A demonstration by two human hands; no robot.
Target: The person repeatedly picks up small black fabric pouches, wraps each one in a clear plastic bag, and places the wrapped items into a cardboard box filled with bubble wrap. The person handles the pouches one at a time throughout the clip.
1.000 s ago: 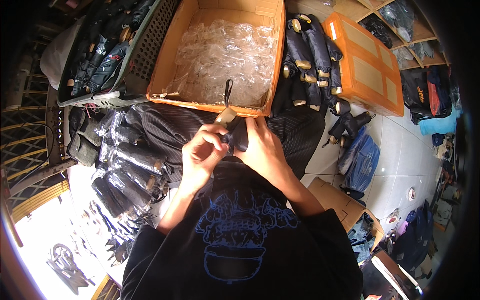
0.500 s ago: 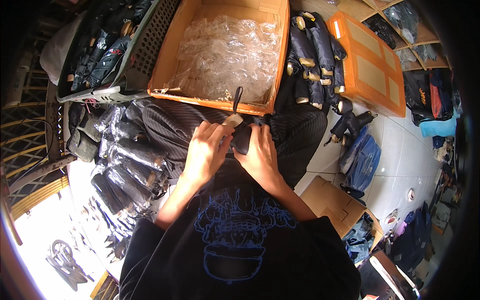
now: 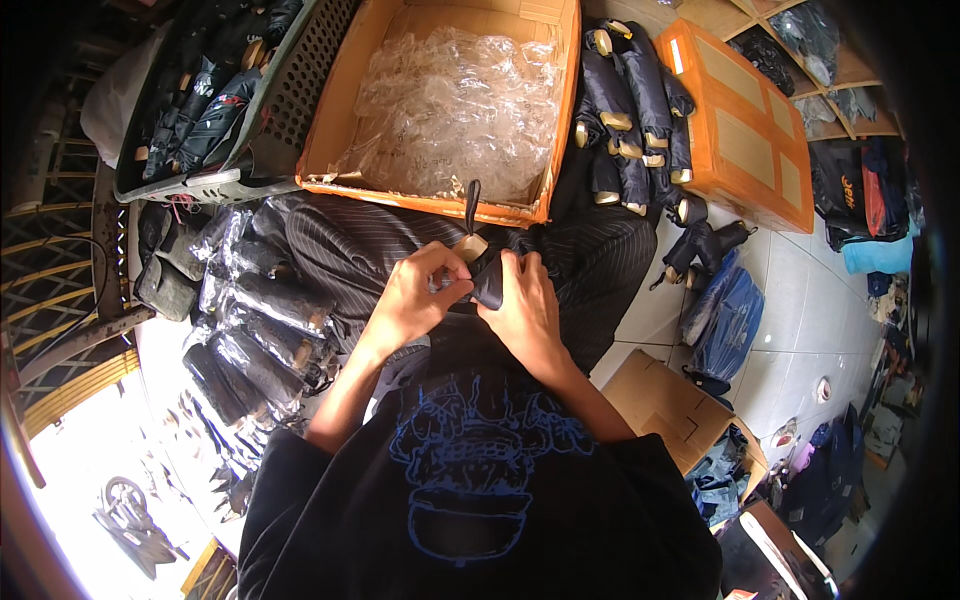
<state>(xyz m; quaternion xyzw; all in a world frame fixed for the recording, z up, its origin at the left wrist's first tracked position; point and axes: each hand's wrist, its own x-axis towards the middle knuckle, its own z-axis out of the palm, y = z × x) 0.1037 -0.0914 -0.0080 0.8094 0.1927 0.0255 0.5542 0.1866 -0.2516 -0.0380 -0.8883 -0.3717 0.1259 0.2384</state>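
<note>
A folded black umbrella point(image 3: 488, 276) with a pale wooden handle point(image 3: 470, 247) lies over my lap, its handle pointing away from me. A black wrist loop point(image 3: 473, 205) stands up from the handle's end, in front of the cardboard box. My right hand point(image 3: 527, 305) wraps the umbrella's dark fabric from the right. On the other side, my left hand point(image 3: 412, 297) has thumb and fingers pinched together at the fabric's edge, just below the handle. What lies between those fingertips is too small to make out clearly.
Ahead stands an open cardboard box point(image 3: 307, 160) holding clear plastic sleeves point(image 3: 455, 110). A dark crate point(image 3: 290, 110) of umbrellas is at far left, with wrapped umbrellas point(image 3: 265, 340) below it. More folded umbrellas point(image 3: 630, 100) lie right of the box, beside an orange-taped carton point(image 3: 740, 130).
My left hand has shifted back from the handle, its fingers now pinched at the fabric. The handle shows more fully and sits slightly lower. My right hand has barely moved.
</note>
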